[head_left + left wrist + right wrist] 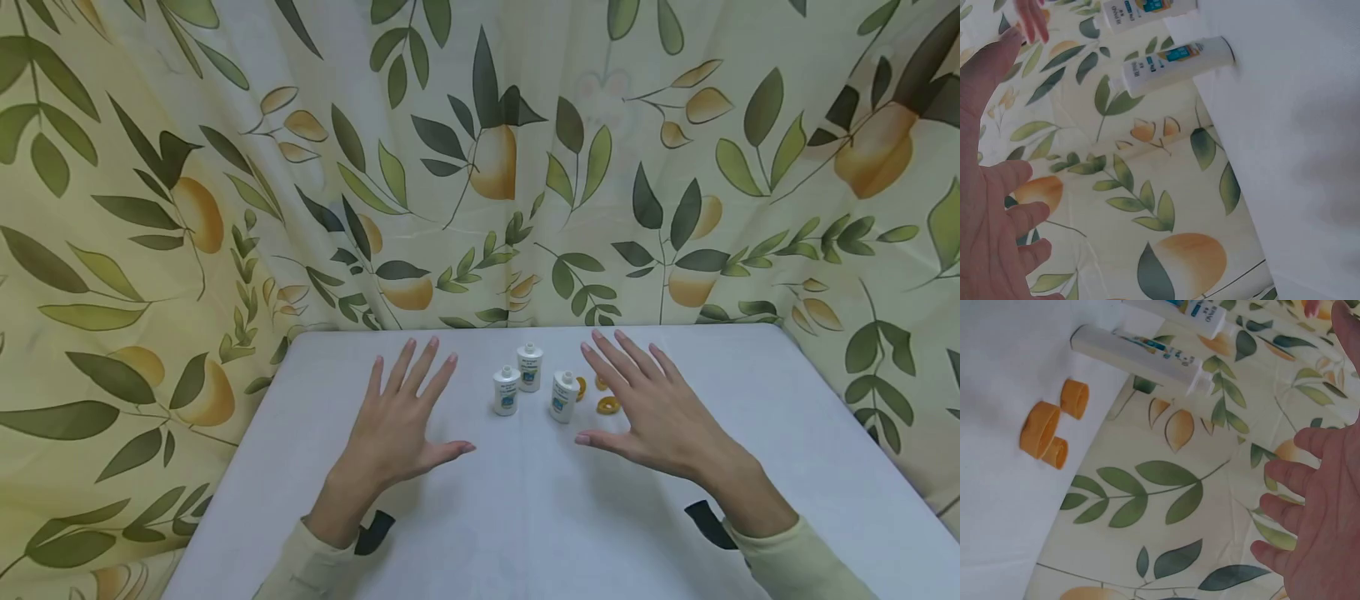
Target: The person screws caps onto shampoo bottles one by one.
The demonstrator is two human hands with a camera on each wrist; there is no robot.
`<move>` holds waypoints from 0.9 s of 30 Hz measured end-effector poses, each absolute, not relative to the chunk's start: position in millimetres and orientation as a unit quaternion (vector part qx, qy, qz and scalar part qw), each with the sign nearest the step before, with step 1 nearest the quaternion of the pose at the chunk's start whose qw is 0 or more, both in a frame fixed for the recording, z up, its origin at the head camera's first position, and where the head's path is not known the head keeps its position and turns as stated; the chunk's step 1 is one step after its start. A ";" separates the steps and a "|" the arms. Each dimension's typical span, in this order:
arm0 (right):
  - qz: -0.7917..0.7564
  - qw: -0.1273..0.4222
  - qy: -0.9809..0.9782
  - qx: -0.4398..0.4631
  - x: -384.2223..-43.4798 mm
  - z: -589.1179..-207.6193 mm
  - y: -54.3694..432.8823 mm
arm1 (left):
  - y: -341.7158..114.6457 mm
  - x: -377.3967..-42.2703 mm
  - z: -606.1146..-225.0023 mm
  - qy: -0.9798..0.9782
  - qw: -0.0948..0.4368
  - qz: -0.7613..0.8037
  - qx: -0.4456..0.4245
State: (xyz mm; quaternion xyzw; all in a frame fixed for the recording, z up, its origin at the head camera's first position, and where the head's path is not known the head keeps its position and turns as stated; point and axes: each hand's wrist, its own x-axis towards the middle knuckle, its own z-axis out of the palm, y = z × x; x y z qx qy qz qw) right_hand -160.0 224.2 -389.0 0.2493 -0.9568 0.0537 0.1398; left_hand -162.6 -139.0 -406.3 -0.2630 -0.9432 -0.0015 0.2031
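Observation:
My left hand [397, 425] is held over the table with its fingers spread, holding nothing. My right hand [663, 412] is spread the same way on the other side, also holding nothing. Between them stand three small white bottles with blue labels: a left bottle [506, 392], a back bottle [529, 368] and a right bottle [563, 398]. Each has an uncapped nozzle on top. Orange rings [1040, 429] lie beside the right bottle, partly behind my right fingers in the head view. The right wrist view shows three of them, of differing sizes.
A white cloth covers the table [517, 517]. Behind it and along both sides hangs a curtain [450, 233] printed with leaves and fruit. Dark straps [373, 533] show at both wrists, by the light sleeves [802, 562].

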 end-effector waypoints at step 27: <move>0.071 0.101 -0.962 0.245 -162.9 -400.8 238.2 | -119.7 -173.9 -421.8 -0.950 0.193 -0.040 -0.242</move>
